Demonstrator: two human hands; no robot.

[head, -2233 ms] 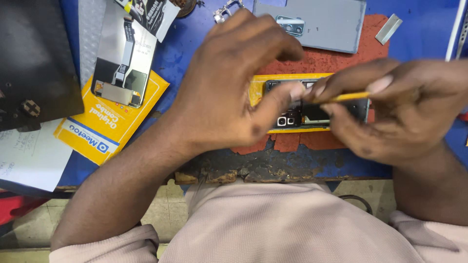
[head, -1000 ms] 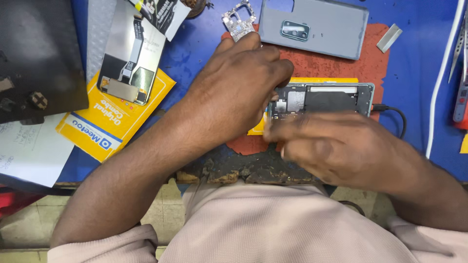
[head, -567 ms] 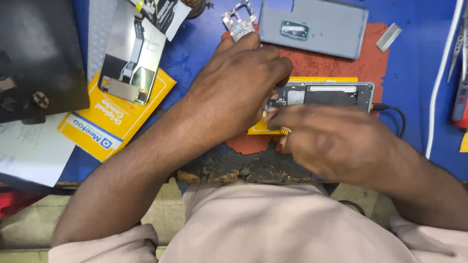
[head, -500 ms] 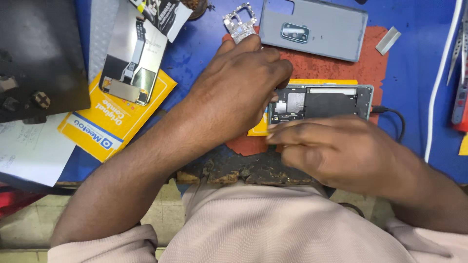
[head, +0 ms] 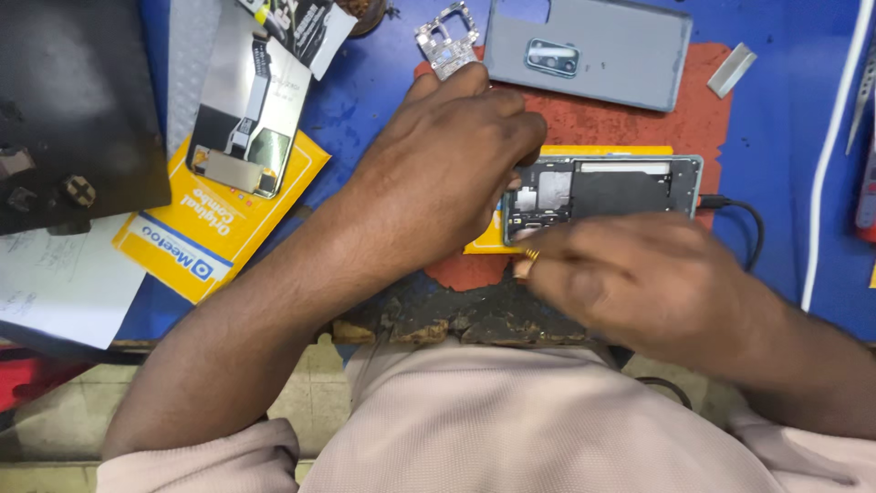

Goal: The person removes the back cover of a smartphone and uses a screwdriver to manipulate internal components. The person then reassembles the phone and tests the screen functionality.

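Observation:
An opened phone body (head: pixel 613 192) with its circuit board showing lies on a yellow card over a red mat (head: pixel 657 128). My left hand (head: pixel 447 169) rests on the phone's left end and holds it down. My right hand (head: pixel 639 278) is curled in front of the phone's near edge, its fingers pinched on a thin yellow tool whose tip (head: pixel 530 256) shows at the phone's lower left corner. A black cable (head: pixel 744 219) is plugged into the phone's right end.
A grey phone back cover (head: pixel 589 50) lies behind the phone, a small metal bracket (head: pixel 447 38) to its left. A yellow packet (head: pixel 224 215) with a display part on it lies at left, beside a black tray (head: pixel 78 100). A white cable (head: pixel 835 137) runs down the right.
My right hand came down from beside the phone to its near edge, the yellow tool now mostly hidden in the fingers. The left hand stayed on the phone's left end.

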